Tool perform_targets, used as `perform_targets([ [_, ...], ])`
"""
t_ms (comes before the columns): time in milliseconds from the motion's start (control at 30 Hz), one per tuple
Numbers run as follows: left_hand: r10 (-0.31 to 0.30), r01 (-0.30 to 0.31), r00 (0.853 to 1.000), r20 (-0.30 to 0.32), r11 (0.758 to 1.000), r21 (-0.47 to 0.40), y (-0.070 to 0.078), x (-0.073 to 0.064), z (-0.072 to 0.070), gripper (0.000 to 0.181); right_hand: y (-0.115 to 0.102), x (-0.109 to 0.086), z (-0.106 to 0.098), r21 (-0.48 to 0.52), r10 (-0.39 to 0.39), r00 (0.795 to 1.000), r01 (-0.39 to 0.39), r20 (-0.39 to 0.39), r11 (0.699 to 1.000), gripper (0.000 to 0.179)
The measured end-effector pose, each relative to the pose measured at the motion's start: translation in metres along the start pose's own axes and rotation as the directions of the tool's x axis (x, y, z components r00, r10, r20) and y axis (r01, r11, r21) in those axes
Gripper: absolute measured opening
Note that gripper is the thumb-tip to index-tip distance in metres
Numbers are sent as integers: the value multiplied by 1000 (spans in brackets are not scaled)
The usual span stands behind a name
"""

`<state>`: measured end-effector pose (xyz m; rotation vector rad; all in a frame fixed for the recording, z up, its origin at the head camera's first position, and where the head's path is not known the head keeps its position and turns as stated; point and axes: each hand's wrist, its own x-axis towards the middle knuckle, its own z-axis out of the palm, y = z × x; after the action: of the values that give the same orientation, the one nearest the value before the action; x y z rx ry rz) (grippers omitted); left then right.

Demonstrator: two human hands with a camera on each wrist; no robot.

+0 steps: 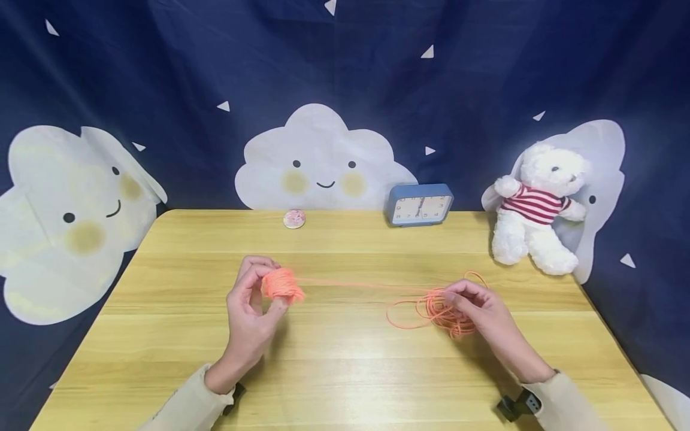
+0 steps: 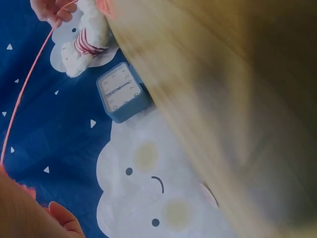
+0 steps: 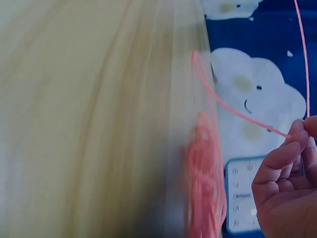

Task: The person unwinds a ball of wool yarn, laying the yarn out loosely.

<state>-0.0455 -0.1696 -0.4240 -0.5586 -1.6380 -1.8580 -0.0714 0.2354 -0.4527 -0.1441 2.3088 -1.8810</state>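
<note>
Two-handed, grips orange yarn bundle [image 1: 281,284] w/ L hand [image 1: 249,317], pinches strand [image 1: 361,284] w/ R hand [image 1: 487,317] over loose coils [image 1: 439,309] on table [image 1: 345,383]; prob. light, soft, snag-prone, best held at bundle's ends.

Clock [image 1: 421,206] on table [image 1: 345,374], left of teddy bear [image 1: 539,206], behind cord pile [image 1: 448,316]

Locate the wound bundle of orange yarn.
In the head view, the wound bundle is left of centre, held in the left hand, with the loose orange yarn to its right.
</note>
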Motion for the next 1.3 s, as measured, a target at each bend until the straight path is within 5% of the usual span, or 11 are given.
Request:
perform_targets([
  [267, -18, 18, 1000, -11, 1000, -8, -2, 2, -1, 23, 11, -2, -28, -22, 3, 996, -5, -89, 1000, 22],
  [667, -7, 7, 1000, -4, 1000, -28, 0, 1, 0, 23, 33, 4, -69, -148, 121, 978, -146, -168, 978, 25],
  [1100, 17, -17, 1000, 1, 998, -65, -1, 2, 3, 23, 35, 14, -85, -379, 130, 986, -159, -102, 912, 25],
  [1300, -40, 40, 999, 20, 999, -13, -4, 0, 4, 28, 34, 15, -84, -407, 113, 991, -132, -71, 904, 21],
])
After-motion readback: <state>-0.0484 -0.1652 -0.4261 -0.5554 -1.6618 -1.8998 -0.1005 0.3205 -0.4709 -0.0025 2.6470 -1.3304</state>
